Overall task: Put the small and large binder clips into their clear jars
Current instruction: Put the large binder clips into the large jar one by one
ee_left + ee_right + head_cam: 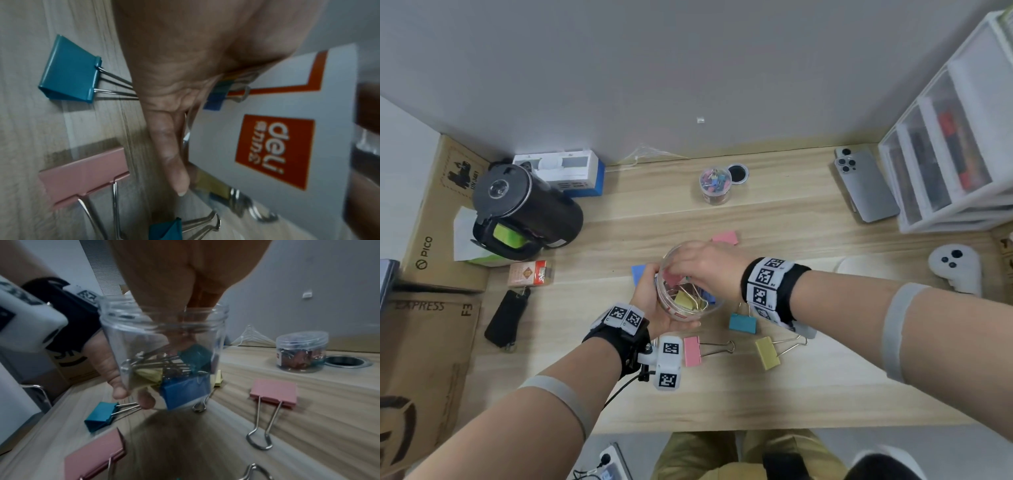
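My left hand grips the large clear jar just above the wooden desk; its deli label faces the palm. Yellow, blue and teal large clips lie inside. The bunched fingers of my right hand reach into the jar mouth, right above a teal clip; I cannot tell if they hold it. Loose large clips lie around: teal, pink, yellow, pink, blue. The small-clip jar stands at the back, filled.
A black kettle and cardboard boxes crowd the left side. A phone, white drawers and a white controller sit on the right. A black pouch lies left of my hand; a desk grommet is beside the small jar.
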The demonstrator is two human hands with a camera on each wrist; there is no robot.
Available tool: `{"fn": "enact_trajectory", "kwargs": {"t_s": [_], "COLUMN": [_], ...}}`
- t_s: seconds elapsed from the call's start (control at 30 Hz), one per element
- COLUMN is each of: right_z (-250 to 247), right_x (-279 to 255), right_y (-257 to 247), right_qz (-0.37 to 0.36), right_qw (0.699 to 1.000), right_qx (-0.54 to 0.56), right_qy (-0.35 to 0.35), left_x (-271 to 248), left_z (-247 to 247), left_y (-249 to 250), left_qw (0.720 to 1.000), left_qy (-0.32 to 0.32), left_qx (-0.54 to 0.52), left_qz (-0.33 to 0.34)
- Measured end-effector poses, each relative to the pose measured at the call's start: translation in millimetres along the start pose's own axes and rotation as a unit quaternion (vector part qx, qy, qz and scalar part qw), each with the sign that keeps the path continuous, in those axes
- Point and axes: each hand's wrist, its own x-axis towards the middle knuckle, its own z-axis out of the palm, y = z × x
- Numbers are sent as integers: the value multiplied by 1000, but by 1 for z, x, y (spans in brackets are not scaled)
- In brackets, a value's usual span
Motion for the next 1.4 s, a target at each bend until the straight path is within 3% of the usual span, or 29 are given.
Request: {"fn": "enact_trajectory", "kwargs": {"t_s": [0.2, 0.33, 0.4, 0.47, 0.57, 0.67, 0.87, 1.0, 1.1, 1.23, 1.3, 1.4], "right_z": [-12, -31, -32, -25, -6, 17, 30, 15, -4, -33, -44, -41], "right_x": [-9, -20, -28, -37, -52, -67, -81, -79, -74, -60, -43, -13], "right_y": [-5, 9, 21, 29, 33, 32, 33, 36, 43, 37, 20, -7], "right_qz": [32, 158, 232, 281, 279, 272, 254, 281, 285, 232, 146, 93], "right_qw": [990, 974, 968, 959, 930, 907, 914, 915, 939, 973, 989, 988], "right_qx": [-29, -8, -11, 4, 4, -4, -66, -72, -48, 4, -17, -62], "right_qy": [131, 160, 97, -30, -240, -321, -309, -281, -188, 8, 4, -106], "left_x": [-2, -3, -3, -3, -4, -6, -6, -8, -10, -10, -8, -7], "left_z": [-7, -17, -22, -27, -31, -33, -36, -36, -36, -36, -34, -28], "left_y": [-5, -7, -8, -9, -11, -13, -18, -17, -15, -13, -13, -14], "left_qw": [1000, 1000, 1000, 1000, 1000, 1000, 1000, 1000, 1000, 1000, 1000, 1000], "left_qy": [-2, -7, -4, -1, -1, 0, -2, 0, 9, 13, 19, 18], "left_qx": [15, -3, -6, -4, 6, 13, 6, 4, -1, 5, 9, 11], "left_qz": [0, -4, 0, 8, 12, 10, 13, 16, 17, 19, 19, 17]}}
